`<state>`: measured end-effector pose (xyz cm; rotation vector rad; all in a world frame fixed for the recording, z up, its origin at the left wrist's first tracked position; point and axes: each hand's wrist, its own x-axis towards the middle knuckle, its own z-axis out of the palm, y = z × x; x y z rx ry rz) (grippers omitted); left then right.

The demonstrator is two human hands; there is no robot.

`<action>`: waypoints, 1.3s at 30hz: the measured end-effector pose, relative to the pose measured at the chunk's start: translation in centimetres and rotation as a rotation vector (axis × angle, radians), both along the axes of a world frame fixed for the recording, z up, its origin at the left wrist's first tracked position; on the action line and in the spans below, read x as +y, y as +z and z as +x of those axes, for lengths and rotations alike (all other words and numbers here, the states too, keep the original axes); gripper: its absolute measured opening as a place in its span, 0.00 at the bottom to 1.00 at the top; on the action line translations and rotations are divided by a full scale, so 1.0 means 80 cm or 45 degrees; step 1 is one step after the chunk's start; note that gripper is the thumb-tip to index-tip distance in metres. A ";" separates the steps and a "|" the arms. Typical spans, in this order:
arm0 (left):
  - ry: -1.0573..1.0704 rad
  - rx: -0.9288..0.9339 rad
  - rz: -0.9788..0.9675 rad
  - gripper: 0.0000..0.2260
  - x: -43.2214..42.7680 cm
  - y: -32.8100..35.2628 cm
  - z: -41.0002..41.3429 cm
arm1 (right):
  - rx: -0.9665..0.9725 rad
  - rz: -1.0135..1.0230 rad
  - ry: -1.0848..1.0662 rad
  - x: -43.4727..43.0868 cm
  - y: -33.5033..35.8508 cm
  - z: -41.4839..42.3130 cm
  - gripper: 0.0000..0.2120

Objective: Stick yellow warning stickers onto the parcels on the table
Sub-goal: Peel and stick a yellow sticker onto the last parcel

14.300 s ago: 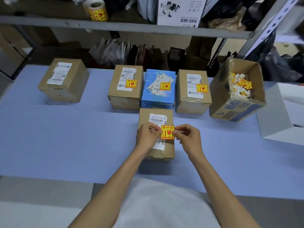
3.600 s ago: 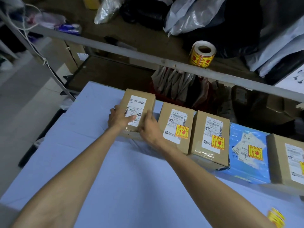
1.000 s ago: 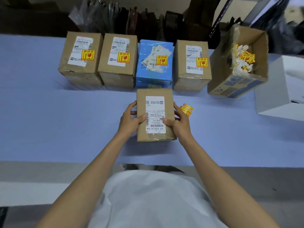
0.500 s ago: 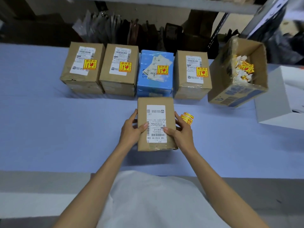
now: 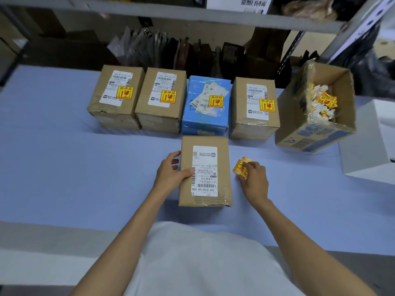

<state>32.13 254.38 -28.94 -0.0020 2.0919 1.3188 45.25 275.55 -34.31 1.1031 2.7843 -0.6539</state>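
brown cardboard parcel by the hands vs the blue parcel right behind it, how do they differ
The blue parcel carries a yellow warning sticker; the brown cardboard parcel has none. The brown parcel's white label lies straight; the blue parcel's is wrinkled and askew. The left hand holds the brown parcel; the blue one sits untouched. Both lie label-up.

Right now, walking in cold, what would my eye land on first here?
Four parcels lined up at the back of the table, each wearing a bright yellow sticker. In front of them sits a brown box without one: the left hand grips its side while the right hand pinches loose stickers beside it.
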 end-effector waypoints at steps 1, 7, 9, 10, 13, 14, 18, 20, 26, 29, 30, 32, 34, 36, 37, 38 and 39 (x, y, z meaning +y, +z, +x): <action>0.004 0.007 -0.017 0.30 0.001 0.000 -0.003 | -0.061 0.039 0.057 0.002 -0.006 0.001 0.20; 0.032 0.064 -0.058 0.23 0.011 0.005 -0.010 | -0.143 0.197 0.181 0.014 -0.016 0.001 0.17; 0.047 0.074 -0.058 0.22 0.014 0.007 -0.009 | -0.129 0.235 0.217 0.015 -0.017 0.001 0.16; 0.053 0.076 -0.059 0.21 0.014 0.007 -0.009 | -0.117 0.265 0.243 0.016 -0.018 0.002 0.15; 0.062 0.075 -0.051 0.21 0.014 0.007 -0.008 | -0.121 0.379 0.388 0.011 -0.022 0.007 0.10; 0.062 0.074 -0.047 0.21 0.014 0.007 -0.008 | -0.123 0.413 0.422 0.010 -0.024 0.009 0.10; 0.062 0.070 -0.039 0.21 0.013 0.009 -0.007 | -0.090 0.490 0.478 0.007 -0.025 0.015 0.16; 0.056 0.069 -0.039 0.21 0.014 0.011 -0.007 | -0.097 0.454 0.463 0.009 -0.025 0.017 0.15; 0.067 0.149 -0.126 0.21 0.013 0.007 -0.006 | 0.152 0.219 0.145 0.009 -0.002 0.006 0.10; 0.153 0.454 -0.178 0.18 0.019 0.016 -0.002 | 0.493 0.193 -0.155 0.004 0.038 -0.018 0.07; 0.165 0.540 -0.159 0.17 0.023 0.022 -0.002 | 0.590 0.131 -0.225 0.002 0.050 -0.028 0.08; 0.139 0.607 -0.100 0.14 0.035 0.038 -0.003 | 0.774 -0.178 -0.298 -0.008 0.074 -0.046 0.10; 0.061 0.483 -0.033 0.11 0.051 0.051 -0.005 | 0.917 -0.549 -0.304 -0.023 0.095 -0.058 0.13; 0.021 0.210 0.089 0.11 0.066 0.059 -0.008 | 0.980 -0.805 -0.305 -0.042 0.108 -0.068 0.17; 0.039 0.066 0.183 0.11 0.072 0.062 -0.008 | 0.993 -0.908 -0.332 -0.050 0.112 -0.071 0.18; 0.067 -0.013 0.261 0.11 0.076 0.063 -0.007 | 0.997 -1.007 -0.379 -0.058 0.116 -0.074 0.16; 0.092 -0.018 0.310 0.10 0.078 0.063 -0.005 | 0.992 -1.091 -0.428 -0.063 0.120 -0.076 0.14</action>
